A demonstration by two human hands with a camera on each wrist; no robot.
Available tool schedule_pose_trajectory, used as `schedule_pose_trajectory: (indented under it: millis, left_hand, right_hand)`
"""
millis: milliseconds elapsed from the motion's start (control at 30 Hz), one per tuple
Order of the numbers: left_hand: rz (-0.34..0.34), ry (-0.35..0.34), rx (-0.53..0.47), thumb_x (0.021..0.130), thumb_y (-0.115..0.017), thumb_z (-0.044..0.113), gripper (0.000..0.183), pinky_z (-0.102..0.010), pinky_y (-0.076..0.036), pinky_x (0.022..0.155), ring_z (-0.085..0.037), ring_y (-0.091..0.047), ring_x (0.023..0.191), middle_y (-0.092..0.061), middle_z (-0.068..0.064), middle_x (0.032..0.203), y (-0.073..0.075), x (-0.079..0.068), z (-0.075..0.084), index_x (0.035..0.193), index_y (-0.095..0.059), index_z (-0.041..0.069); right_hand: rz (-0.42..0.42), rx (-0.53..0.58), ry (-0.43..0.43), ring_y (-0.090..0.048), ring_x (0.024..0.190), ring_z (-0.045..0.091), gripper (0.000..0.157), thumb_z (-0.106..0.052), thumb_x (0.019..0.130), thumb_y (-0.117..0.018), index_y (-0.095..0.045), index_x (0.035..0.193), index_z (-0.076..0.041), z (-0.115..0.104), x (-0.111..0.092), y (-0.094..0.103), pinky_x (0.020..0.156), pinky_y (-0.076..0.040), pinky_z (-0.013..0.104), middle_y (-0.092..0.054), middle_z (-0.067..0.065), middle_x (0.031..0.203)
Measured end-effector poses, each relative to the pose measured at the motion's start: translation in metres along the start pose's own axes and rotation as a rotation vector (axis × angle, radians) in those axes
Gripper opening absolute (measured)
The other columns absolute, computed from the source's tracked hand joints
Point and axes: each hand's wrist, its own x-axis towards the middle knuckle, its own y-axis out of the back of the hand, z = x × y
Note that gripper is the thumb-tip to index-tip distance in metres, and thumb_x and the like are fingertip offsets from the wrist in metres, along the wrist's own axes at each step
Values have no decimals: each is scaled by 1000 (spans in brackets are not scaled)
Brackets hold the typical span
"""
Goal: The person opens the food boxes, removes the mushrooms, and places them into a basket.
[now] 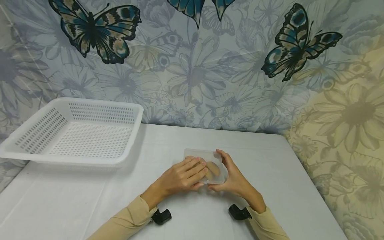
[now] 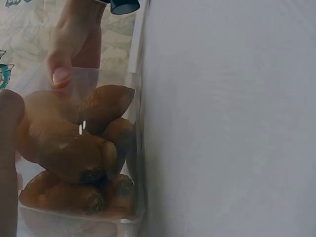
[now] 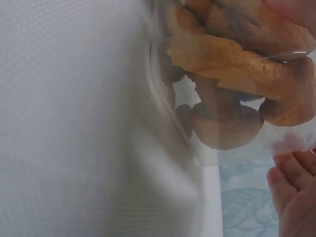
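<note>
A clear plastic box sits between both hands over the middle of the table. Inside it lie several plump, orange-brown pieces with tapered ends, some tipped dark; their kind is unclear. The left hand holds the box from the left, its fingers across the top and its thumb at the front edge. On the opposite side, the right hand grips the box, thumb at the near corner and fingers at the far one. In the right wrist view, pieces show through the clear wall. Whether the box touches the table is hard to tell.
A white perforated plastic basket stands at the left of the table, with nothing inside. A white cloth covers the table. Behind hangs a curtain printed with flowers and butterflies. Black wrist cameras are strapped under both sleeves.
</note>
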Motion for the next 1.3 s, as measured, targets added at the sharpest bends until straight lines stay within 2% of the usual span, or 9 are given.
schedule_pose_trajectory:
  millis: [167,233,300,433,633,967,1100,1200,1300]
  left_hand:
    - [-44,95,-190,85,-73,34,40,-37,-54,101,-26,-68,114,-73,-7,118,0,-3,0,115,-73,8]
    - [-63,126,-248,78,-77,31,46,-38,-53,102,-27,-66,116,-72,-8,120,0,-4,-1,117,-72,7]
    - [-74,130,-257,75,-78,29,48,-38,-52,103,-27,-66,117,-72,-8,121,1,-4,-1,117,-72,7]
    - [-74,64,-148,83,-71,31,42,-37,-53,102,-25,-67,115,-72,-8,121,0,-3,-1,118,-72,8]
    - [-16,-41,19,102,-45,32,38,-35,-56,97,-23,-69,110,-73,-7,116,0,0,-2,115,-71,8]
    - [34,-64,74,106,-40,28,37,-35,-57,95,-23,-71,106,-74,-6,111,0,2,1,113,-71,8]
    - [26,-13,-30,102,-50,29,32,-32,-56,97,-21,-71,107,-75,-4,111,-1,1,0,113,-73,9]
    - [-14,91,-208,91,-66,29,30,-32,-53,102,-22,-68,110,-74,-4,114,0,1,-1,113,-73,10]
    - [-84,199,-329,78,-74,27,39,-36,-49,107,-27,-64,119,-71,-6,122,2,-1,1,114,-73,14]
  right_hand:
    - [-7,4,-15,-27,145,49,118,-17,62,-94,-20,150,8,-1,0,1,113,-30,65,-28,33,153]
    - [-8,13,-28,-26,145,50,119,-17,62,-94,-19,151,7,-1,-1,1,113,-30,65,-27,32,154]
    - [-11,22,-42,-25,145,51,119,-18,63,-94,-18,152,5,-1,-1,1,113,-29,65,-26,32,155]
    - [-8,20,-50,-23,145,52,121,-17,62,-94,-16,153,3,1,-1,0,113,-28,65,-24,32,156]
    - [1,1,-36,-25,144,55,122,-16,61,-94,-17,153,3,5,0,-1,111,-30,67,-25,33,155]
    - [-1,16,-12,-25,144,53,120,-14,60,-94,-18,151,10,4,-1,0,111,-28,67,-26,35,153]
    - [-9,23,-5,-24,145,52,121,-14,61,-94,-17,151,9,3,0,0,112,-28,67,-26,34,154]
    - [-14,30,1,-22,145,53,121,-13,61,-94,-16,151,8,5,-1,0,111,-27,69,-26,33,153]
    - [-19,35,3,-21,145,54,122,-13,60,-94,-16,151,8,6,-1,-1,110,-27,71,-26,33,153]
